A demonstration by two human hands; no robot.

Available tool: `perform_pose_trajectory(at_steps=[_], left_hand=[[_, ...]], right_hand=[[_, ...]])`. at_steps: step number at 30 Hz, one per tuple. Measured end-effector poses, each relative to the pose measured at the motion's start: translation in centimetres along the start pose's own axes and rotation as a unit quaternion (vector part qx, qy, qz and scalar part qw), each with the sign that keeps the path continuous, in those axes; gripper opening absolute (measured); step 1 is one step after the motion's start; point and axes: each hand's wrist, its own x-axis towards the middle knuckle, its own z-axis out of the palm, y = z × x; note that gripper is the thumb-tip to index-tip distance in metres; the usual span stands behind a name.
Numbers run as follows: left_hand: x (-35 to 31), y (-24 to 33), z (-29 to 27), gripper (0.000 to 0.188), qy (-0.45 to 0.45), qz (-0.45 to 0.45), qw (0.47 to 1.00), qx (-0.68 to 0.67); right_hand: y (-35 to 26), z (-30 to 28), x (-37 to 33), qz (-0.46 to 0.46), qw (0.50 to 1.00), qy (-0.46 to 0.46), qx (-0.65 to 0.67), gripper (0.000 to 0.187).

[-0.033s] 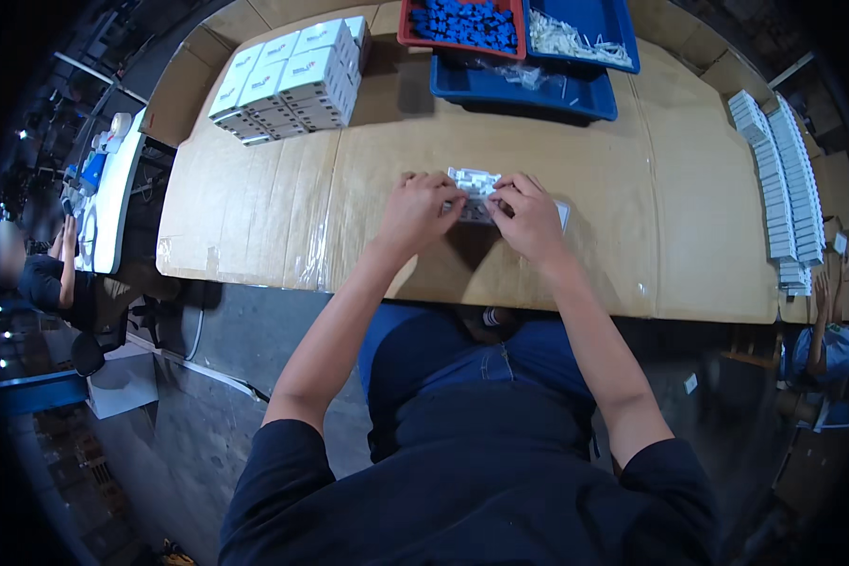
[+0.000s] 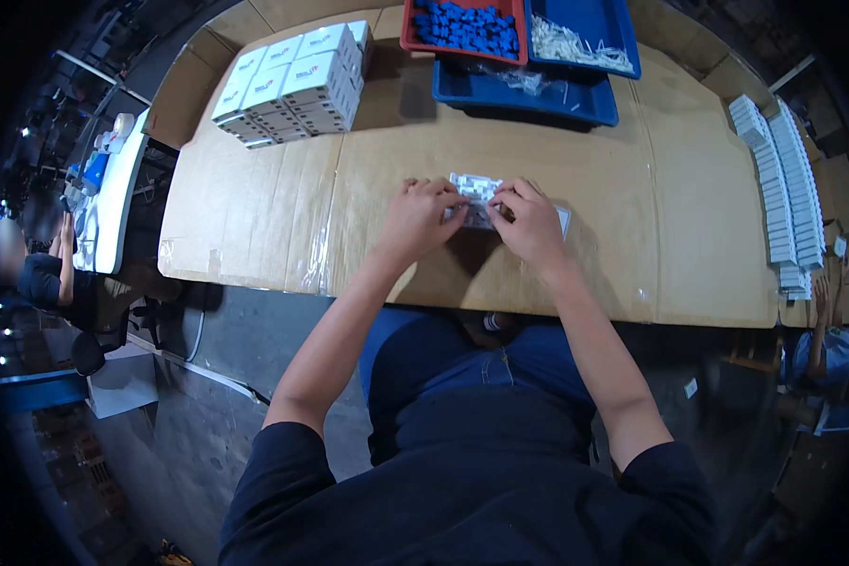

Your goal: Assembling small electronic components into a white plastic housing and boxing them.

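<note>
A small white plastic part [image 2: 474, 185] with a stepped, slotted top sits just above the cardboard-covered table, between my hands. My left hand [image 2: 421, 219] has its fingers bent and pinched on the part's left, near edge. From the other side, my right hand [image 2: 532, 226] pinches the right, near edge with thumb and forefinger. Both thumbs meet close to the middle of the part, and the fingers cover its near side. A flat white edge [image 2: 563, 221] shows beside my right hand; whether it joins the part I cannot tell.
Stacked white boxes [image 2: 288, 85] stand far left. At the back are a red bin [image 2: 467, 55] of blue pieces, a blue bin [image 2: 585, 66] of white pieces and a lower blue tray [image 2: 528, 111]. Rows of white parts [image 2: 769, 179] line the right edge. People sit at both sides.
</note>
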Motion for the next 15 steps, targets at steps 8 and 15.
perform_pose_trajectory(at_steps=[8, 15], left_hand=[[-1.9, -0.1, 0.1, 0.033, -0.005, 0.013, 0.998, -0.061], [-2.5, 0.2, 0.2, 0.047, -0.015, 0.008, 0.999, -0.052]], right_hand=[[-0.8, -1.6, 1.7, -0.009, 0.988, -0.126, -0.084, 0.015], [-0.1, -3.4, 5.9, -0.014, 0.976, -0.212, -0.055, 0.020]])
